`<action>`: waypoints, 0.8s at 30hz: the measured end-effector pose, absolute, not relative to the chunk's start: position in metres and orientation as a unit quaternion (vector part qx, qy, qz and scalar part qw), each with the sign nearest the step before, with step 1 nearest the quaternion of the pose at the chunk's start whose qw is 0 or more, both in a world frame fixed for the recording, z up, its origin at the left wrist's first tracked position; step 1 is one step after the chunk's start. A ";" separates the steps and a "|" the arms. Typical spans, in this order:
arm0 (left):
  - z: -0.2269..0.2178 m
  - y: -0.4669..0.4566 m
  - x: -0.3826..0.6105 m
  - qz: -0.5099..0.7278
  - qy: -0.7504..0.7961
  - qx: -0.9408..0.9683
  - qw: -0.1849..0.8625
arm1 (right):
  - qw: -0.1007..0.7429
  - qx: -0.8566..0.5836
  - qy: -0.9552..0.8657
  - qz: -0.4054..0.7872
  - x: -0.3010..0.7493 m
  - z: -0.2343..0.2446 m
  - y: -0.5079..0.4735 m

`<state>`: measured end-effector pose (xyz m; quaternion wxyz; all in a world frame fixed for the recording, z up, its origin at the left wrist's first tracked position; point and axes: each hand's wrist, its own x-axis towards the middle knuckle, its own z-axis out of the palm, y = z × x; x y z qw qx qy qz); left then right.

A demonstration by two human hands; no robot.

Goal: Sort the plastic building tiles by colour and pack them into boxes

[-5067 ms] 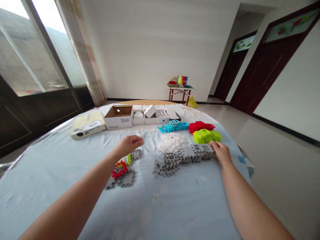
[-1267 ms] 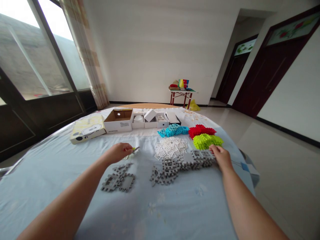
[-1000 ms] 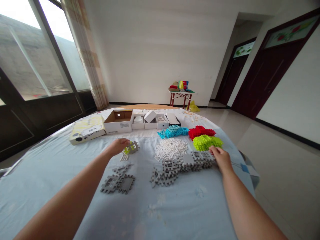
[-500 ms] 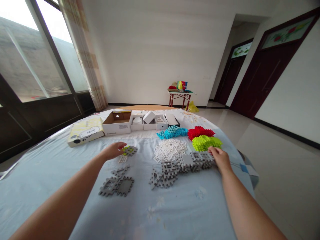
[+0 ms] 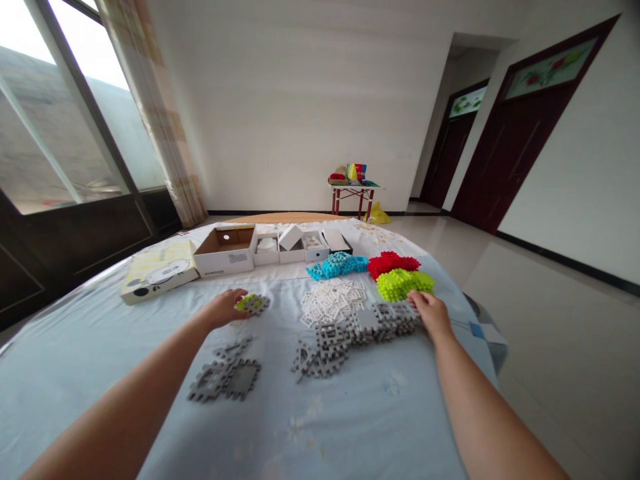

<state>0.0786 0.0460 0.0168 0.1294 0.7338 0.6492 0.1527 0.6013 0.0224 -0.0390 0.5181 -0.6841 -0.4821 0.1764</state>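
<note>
My left hand (image 5: 223,308) lies on the blue tablecloth (image 5: 100,347) with its fingers curled on a small cluster of grey and lime interlocking pieces (image 5: 253,304). My right hand (image 5: 429,313) rests at the right end of a row of grey interlocking pieces (image 5: 380,321), fingertips touching them and the edge of the lime green pile (image 5: 404,283). A joined group of grey pieces (image 5: 225,377) lies near my left forearm. Another grey pile (image 5: 320,352) sits in the middle, and white pieces (image 5: 331,300) lie behind it.
Blue pieces (image 5: 337,265) and red pieces (image 5: 393,262) lie at the back. An open cardboard box (image 5: 225,248), small white boxes (image 5: 290,243) and a yellow flat box (image 5: 157,270) line the far edge. The table's right edge drops to tiled floor. A small red-legged table (image 5: 353,193) stands by the wall.
My left hand lifted the grey and lime cluster off the grey group, carried it forward and set it down farther back. The right hand has stayed at the grey row. The view drifted right.
</note>
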 end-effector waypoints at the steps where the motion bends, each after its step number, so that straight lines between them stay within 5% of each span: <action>1: 0.018 0.044 0.081 0.145 0.654 0.735 0.110 | 0.519 -0.684 -0.481 0.177 0.601 -0.039 0.022; 7: 0.038 0.021 0.097 0.081 0.637 0.759 -0.107 | 0.516 -0.689 -0.472 0.191 0.599 -0.037 0.022; 14: 0.051 0.028 0.072 0.070 0.692 0.696 -0.179 | 0.535 -0.671 -0.478 0.187 0.595 -0.033 0.021; 24: 0.062 0.070 0.206 0.268 0.545 0.788 0.100 | 0.600 -0.665 -0.413 0.164 0.594 -0.029 0.025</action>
